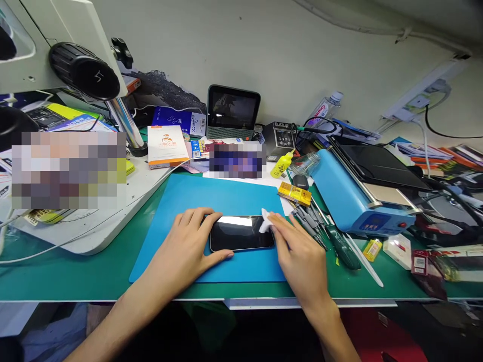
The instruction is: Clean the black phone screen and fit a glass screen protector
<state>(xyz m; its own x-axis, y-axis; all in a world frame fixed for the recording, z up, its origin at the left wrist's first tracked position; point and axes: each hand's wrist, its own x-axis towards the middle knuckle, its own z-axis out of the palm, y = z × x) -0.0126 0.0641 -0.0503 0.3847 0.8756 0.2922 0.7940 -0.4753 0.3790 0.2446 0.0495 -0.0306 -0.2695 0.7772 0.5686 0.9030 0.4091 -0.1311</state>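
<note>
A black smartphone point(241, 233) lies flat, screen up, on a blue work mat point(211, 196). My left hand point(188, 241) grips its left end, fingers over the top edge and thumb along the bottom edge. My right hand point(298, 251) presses a small white wipe point(265, 221) onto the phone's upper right corner with its fingertips.
A microscope with a white base point(98, 226) stands at the left. A blue machine point(350, 201), screwdrivers and tweezers point(317, 226), a yellow bottle point(282, 165) and a yellow box point(294, 193) lie to the right. A small screen point(233, 110) stands against the wall.
</note>
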